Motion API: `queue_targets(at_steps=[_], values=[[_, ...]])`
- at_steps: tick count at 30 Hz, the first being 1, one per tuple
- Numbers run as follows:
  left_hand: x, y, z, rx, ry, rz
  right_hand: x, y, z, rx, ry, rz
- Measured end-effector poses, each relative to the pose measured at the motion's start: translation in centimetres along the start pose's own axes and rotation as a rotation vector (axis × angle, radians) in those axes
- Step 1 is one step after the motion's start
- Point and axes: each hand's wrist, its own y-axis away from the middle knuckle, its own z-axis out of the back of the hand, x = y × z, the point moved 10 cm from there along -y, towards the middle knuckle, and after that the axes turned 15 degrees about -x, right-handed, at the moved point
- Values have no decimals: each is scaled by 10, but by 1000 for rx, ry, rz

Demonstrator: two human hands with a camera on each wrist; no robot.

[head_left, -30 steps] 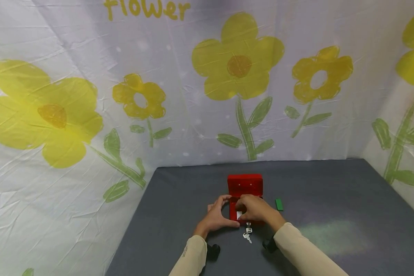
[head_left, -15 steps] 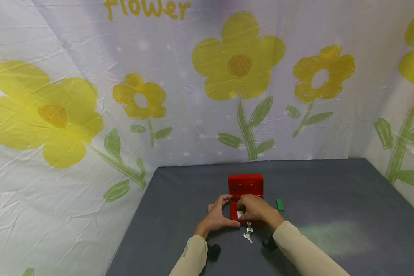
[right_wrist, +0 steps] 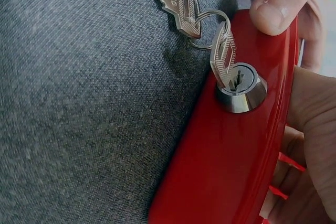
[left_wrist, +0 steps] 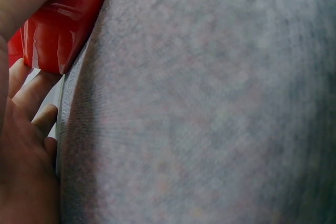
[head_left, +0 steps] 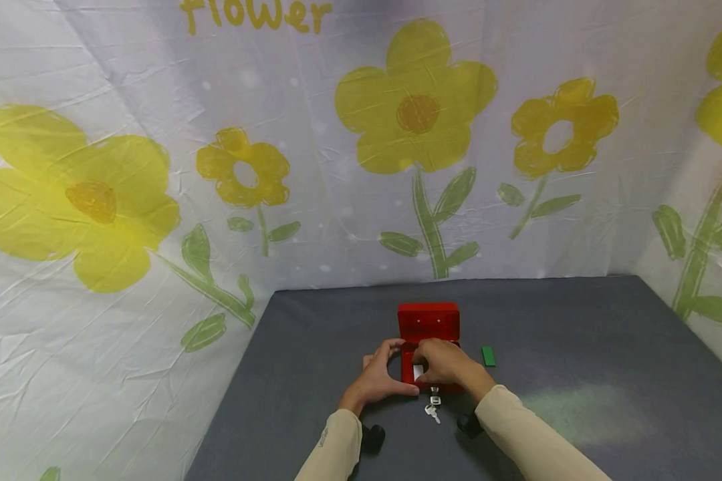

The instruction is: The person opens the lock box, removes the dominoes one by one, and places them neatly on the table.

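Observation:
A small red cash box (head_left: 406, 367) stands with its lid (head_left: 428, 322) raised. My left hand (head_left: 378, 375) grips its left side, thumb at the front and fingers at the back corner; the left wrist view shows those fingers against the box's red end. My right hand (head_left: 442, 362) reaches down into the box with curled fingers, thumb and forefinger at the edges of a flat white piece (head_left: 418, 372). Its other fingertips are hidden inside. A key (right_wrist: 224, 59) sits in the front lock (right_wrist: 242, 90), with a second key (right_wrist: 181, 9) hanging from the same ring.
A small green rectangular block (head_left: 488, 356) lies on the dark grey tabletop (head_left: 565, 334), just right of the box. A white cloth with yellow flowers (head_left: 418, 113) hangs behind and at both sides of the table.
Both hands stay almost where they were. The white piece under my right hand shows slightly higher in the head view. Box, keys and green block hold their places.

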Motion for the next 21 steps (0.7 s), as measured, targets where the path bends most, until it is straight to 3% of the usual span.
queue_targets(at_steps=[13, 21], values=[[-1, -1, -1, 5, -6, 5, 1, 0, 1, -13, -2, 40], [0, -2, -1, -1, -7, 1, 1, 0, 1, 2, 12, 12]])
